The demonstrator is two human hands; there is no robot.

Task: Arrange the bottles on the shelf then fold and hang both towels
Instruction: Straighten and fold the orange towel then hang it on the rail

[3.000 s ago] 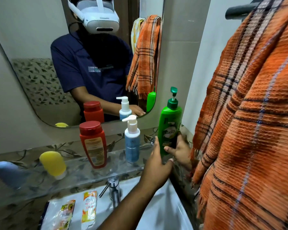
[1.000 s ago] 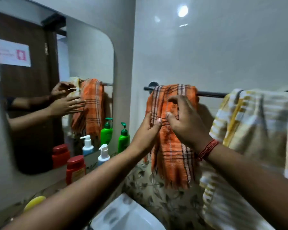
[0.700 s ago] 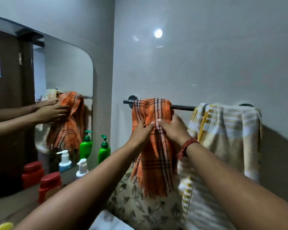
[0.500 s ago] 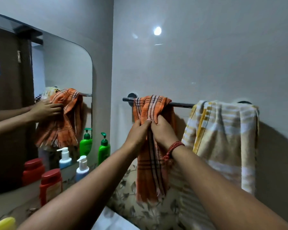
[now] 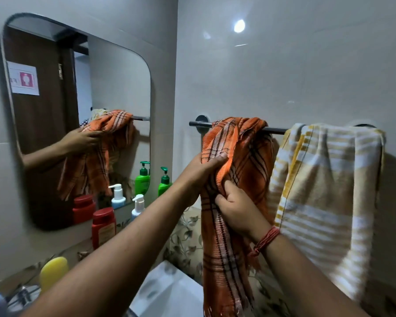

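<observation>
While the red bottle (image 5: 102,226), white pump bottle (image 5: 137,205) and green pump bottle (image 5: 164,182) stand on the shelf, the left hand (image 5: 204,167) and right hand (image 5: 234,205), which met higher a moment ago, now clutch the bunched orange towel (image 5: 234,179), dragging it off the rail (image 5: 276,130); the yellow striped towel (image 5: 325,191) crowds it.

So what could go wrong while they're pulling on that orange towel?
Both hands, left hand and right hand, grip the bunched orange towel, which hangs over the rail.

1. A hard tug might drag it off the rail, and its lower end could drop into the sink below.
2. The yellow striped towel hangs right beside it on the same rail, so it may get nudged or bunched up.
</observation>
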